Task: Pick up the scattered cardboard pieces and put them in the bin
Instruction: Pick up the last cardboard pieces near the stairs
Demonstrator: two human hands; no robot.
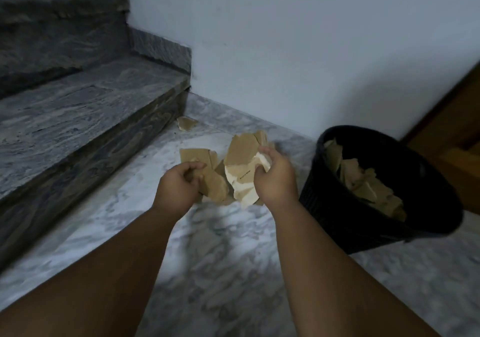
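Nearest us, our two forearms reach forward over the grey marble floor (220,264), hands side by side but not touching. Our left hand (179,183) curls its fingers around a brown cardboard scrap (215,187), and our right hand (272,178) grips a larger torn cardboard sheet (241,160), brown with a pale peeled patch. That sheet's long axis runs from low near our wrists up and away from us. Just behind the hands another flat cardboard piece (193,154) lies on the floor, partly hidden by what we hold. The black plastic bin (335,214) stands just to the right of our right hand, so that hand is the nearer one. Its mouth opens upward and looks tipped towards us, with cardboard scraps already inside (363,180). We judge that the coming move is a short carry rightwards over the rim. Farther off, one small cardboard fragment (186,124) lies at the foot of the dark stone step (91,108), well apart from the bin, below the pale wall (285,50).
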